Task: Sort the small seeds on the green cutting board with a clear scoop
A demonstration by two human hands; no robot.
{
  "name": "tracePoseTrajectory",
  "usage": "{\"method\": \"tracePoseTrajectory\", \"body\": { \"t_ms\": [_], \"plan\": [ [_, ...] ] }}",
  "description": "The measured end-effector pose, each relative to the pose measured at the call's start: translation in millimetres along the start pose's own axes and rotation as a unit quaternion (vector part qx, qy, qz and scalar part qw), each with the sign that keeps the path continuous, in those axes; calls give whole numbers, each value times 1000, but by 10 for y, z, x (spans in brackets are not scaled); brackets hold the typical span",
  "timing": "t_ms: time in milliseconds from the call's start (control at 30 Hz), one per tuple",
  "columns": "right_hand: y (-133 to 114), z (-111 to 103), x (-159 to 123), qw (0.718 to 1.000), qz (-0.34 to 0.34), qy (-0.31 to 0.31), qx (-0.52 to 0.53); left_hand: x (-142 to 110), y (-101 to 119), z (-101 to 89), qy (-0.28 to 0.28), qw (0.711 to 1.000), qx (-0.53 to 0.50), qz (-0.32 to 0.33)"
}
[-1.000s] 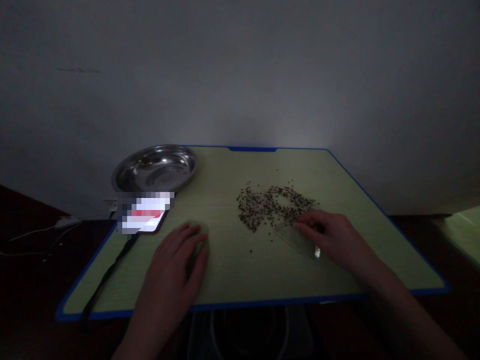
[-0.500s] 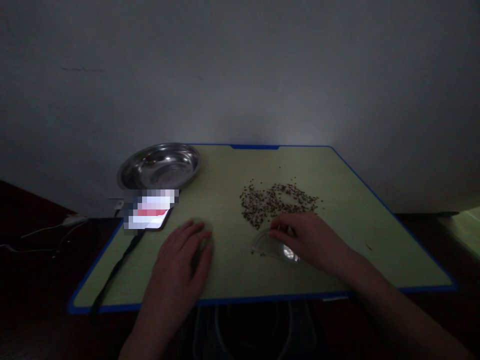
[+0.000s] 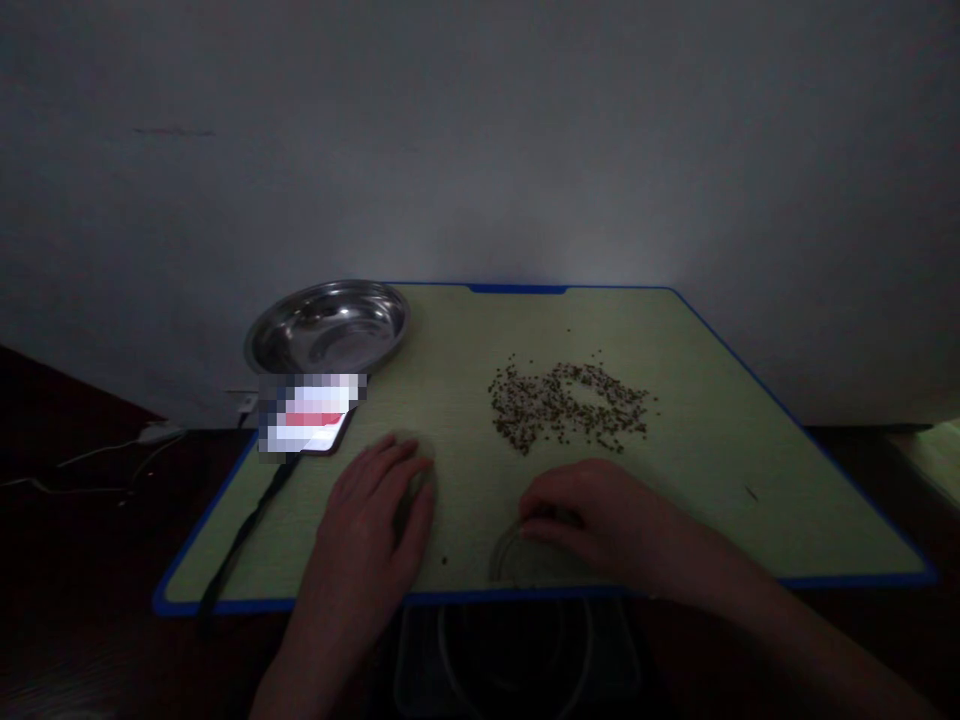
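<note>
My right hand (image 3: 592, 515) pinches the rim of a clear round dish (image 3: 514, 560) between thumb and fingers, low over the table near its front edge. Part of the dish is hidden behind that hand. Beyond it lies a loose scatter of small seed-like grains (image 3: 525, 405), dark and pale mixed. My left hand (image 3: 379, 505) rests on the left part of the table with fingers stretched and thumb apart. A faint, clear round outline (image 3: 426, 440) shows at its fingertips; the hand covers most of it, and a grip on it cannot be made out.
A shiny metal basin (image 3: 330, 325) sits at the table's back left corner. Before it lies a lit phone (image 3: 319, 435), partly blurred out, with a black strap (image 3: 247, 525) running over the front edge. The pale table (image 3: 720, 450) has a blue rim; a wall stands behind.
My right hand has drawn the clear dish away from the grains toward the front edge. The view has shifted slightly; my left hand keeps its place and pose.
</note>
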State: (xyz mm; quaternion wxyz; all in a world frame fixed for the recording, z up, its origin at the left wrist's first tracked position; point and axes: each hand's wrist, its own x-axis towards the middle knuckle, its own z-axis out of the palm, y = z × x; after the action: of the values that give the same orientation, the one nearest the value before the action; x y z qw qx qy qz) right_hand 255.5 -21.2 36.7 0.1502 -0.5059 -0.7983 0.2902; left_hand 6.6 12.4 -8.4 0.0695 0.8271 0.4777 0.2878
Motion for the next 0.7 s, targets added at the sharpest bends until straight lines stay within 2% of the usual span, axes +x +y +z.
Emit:
{"method": "tracePoseTrajectory", "body": {
  "t_ms": [167, 300, 400, 533, 600, 700],
  "plan": [
    [-15, -62, 2, 1000, 8, 8, 4, -11, 11, 3, -2, 1000, -23, -14],
    [-99, -109, 144, 999, -14, 22, -47, -35, 24, -22, 17, 992, -98, -78],
    [-275, -128, 231, 993, -72, 20, -97, -63, 19, -82, 60, 965, -203, -155],
    [-521, -89, 269, 972, -176, 2, -153, -87, -18, -153, 133, 909, -315, -237],
    [-595, -36, 285, 962, -217, 0, -168, -87, -39, -161, 154, 890, -344, -255],
    [-628, 69, 324, 949, -254, -5, -185, -83, -61, -152, 159, 884, -356, -257]
  ]
}}
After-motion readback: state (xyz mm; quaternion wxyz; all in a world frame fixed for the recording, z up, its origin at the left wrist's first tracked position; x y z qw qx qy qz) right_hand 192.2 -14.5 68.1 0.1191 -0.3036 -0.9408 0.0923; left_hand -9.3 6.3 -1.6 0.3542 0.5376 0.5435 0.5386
